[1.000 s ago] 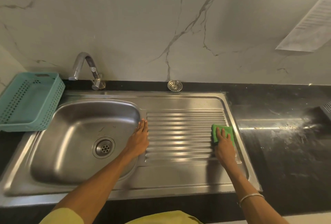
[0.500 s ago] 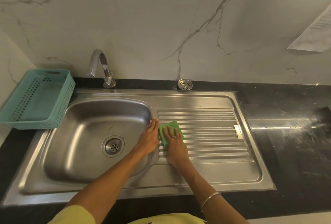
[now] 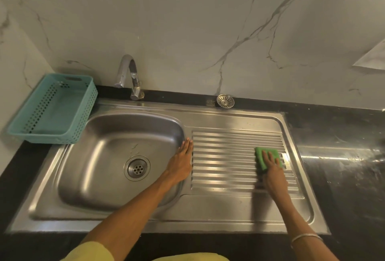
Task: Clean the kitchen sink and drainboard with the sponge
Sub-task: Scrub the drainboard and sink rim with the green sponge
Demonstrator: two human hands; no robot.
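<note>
We see right hand [image 3: 271, 168] flat on green sponge [image 3: 267, 156], right end of drainboard [image 3: 225, 169] | left hand [image 3: 182, 161] flat on sink [image 3: 116, 179] rim | teal basket [image 3: 52, 110] left

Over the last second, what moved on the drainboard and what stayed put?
The right hand swept the green sponge from the drainboard's right end to its left end beside the basin, then back right. The left hand stayed flat on the basin edge; basket, tap and loose strainer unchanged.
</note>
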